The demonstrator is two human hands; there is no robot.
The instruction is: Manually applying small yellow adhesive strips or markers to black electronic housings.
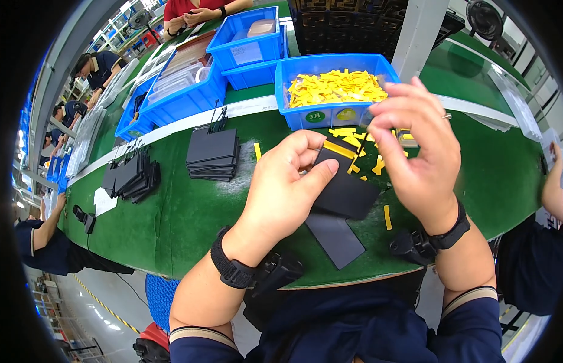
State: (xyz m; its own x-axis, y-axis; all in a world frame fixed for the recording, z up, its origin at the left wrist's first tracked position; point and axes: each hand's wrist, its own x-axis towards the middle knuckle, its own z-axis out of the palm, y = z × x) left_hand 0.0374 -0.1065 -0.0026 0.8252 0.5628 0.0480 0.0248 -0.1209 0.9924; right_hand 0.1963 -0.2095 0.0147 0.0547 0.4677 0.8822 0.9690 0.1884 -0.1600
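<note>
My left hand [287, 184] grips a flat black rectangular panel [353, 192], thumb on top. A yellow strip [339, 149] lies along the panel's far edge. At that edge's right corner, the thumb and fingertips of my right hand [414, 145] pinch a thin black wire [362, 144]; its other fingers are raised. Under the held panel, another flat dark piece [337, 239] rests on the green table. Loose yellow strips [379, 164] are scattered beyond and beside the panel. Behind them stands a blue bin [312, 116] heaped with yellow strips [336, 88].
Stacks of black panels with wires [211, 154] [133, 175] stand to the left. Beyond are blue bins [188, 91] and a grey post [418, 42]. Black devices [278, 272] [413, 245] sit near my wrists. Co-workers sit left, right and across the table [172, 230].
</note>
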